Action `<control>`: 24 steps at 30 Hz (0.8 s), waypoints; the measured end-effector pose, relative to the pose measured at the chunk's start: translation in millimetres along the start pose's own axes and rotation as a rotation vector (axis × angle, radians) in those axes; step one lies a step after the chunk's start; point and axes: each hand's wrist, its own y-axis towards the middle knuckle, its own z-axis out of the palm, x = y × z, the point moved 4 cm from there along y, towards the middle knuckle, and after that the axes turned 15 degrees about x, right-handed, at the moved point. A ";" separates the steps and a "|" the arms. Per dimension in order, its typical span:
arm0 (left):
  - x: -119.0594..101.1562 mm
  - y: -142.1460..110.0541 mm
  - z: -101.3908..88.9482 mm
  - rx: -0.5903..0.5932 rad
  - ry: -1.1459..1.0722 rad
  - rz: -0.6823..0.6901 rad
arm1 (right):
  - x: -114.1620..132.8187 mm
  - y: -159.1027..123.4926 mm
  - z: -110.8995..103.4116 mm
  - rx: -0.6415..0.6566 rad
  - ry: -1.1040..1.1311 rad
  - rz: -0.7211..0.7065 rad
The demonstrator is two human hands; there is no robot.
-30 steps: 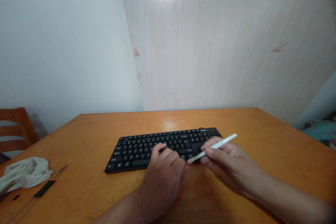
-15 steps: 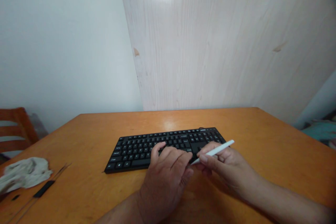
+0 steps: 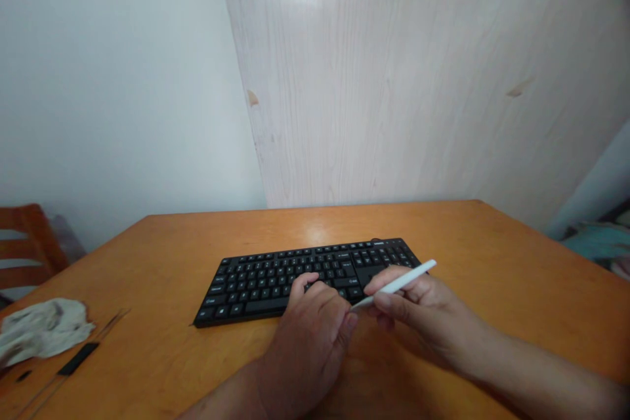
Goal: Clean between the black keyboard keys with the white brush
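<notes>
A slim white pen-shaped tool (image 3: 404, 281) slants down to the left, its narrow tip against the fingers of my left hand. My right hand (image 3: 424, 305) pinches it between thumb and fingers near the lower part, by the right front of a black keyboard (image 3: 268, 291). My left hand (image 3: 312, 341) lies over the keyboard's front edge, with its little finger raised. Its thumb and index finger are closed at the tool's tip; anything between them is hidden. The keyboard rests flat on the table, partly covered by both hands.
On the left of the wooden table (image 3: 172, 256) lie a crumpled pale cloth (image 3: 46, 328), a thin tool with a black middle (image 3: 79, 359) and a small black piece (image 3: 23, 375). A wooden chair (image 3: 29, 246) stands beyond the left edge; a wall (image 3: 339, 98) backs the table.
My left hand's fingers have drawn back from the keys and curled in at the tool's tip. My right hand, with the white tool, has shifted slightly left.
</notes>
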 end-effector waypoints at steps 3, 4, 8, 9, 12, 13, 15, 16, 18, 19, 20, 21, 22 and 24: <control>2.6 0.3 0.8 -0.013 -0.003 -0.007 | 7.2 2.5 -4.7 -0.035 -0.016 -0.021; 3.9 0.1 0.8 -0.022 -0.001 -0.010 | 11.7 3.9 -8.3 -0.056 -0.025 -0.031; 9.9 -1.0 -0.4 -0.047 0.021 -0.027 | 33.3 8.8 -38.6 -0.274 -0.138 -0.092; 11.2 -1.3 -0.8 -0.047 0.032 -0.030 | 37.4 9.2 -48.1 -0.338 -0.167 -0.108; 14.3 -1.5 -1.5 -0.040 0.069 -0.024 | 41.6 10.1 -71.8 -0.442 -0.222 -0.134; 15.1 -1.4 -1.4 -0.035 0.076 -0.016 | 41.1 9.6 -78.3 -0.477 -0.243 -0.143; 17.0 -1.1 -0.9 -0.026 0.075 0.003 | 37.9 9.0 -88.0 -0.509 -0.288 -0.146; 18.1 -1.1 -0.5 -0.021 0.069 0.010 | 35.4 9.2 -91.8 -0.509 -0.309 -0.138; 20.3 -1.2 0.9 -0.013 0.058 0.023 | 29.6 10.6 -97.9 -0.479 -0.353 -0.106; 21.5 -1.3 1.6 -0.009 0.055 0.027 | 26.8 11.5 -100.7 -0.463 -0.383 -0.091; 22.6 -1.5 2.5 -0.005 0.054 0.030 | 24.5 12.3 -103.5 -0.456 -0.421 -0.080; 23.6 -1.7 3.3 -0.002 0.052 0.033 | 22.9 12.8 -106.4 -0.464 -0.468 -0.076; 24.6 -1.9 4.0 0.002 0.050 0.034 | 21.7 13.2 -108.9 -0.478 -0.518 -0.076; 26.0 -2.3 5.2 0.010 0.041 0.039 | 20.2 14.2 -112.7 -0.504 -0.610 -0.079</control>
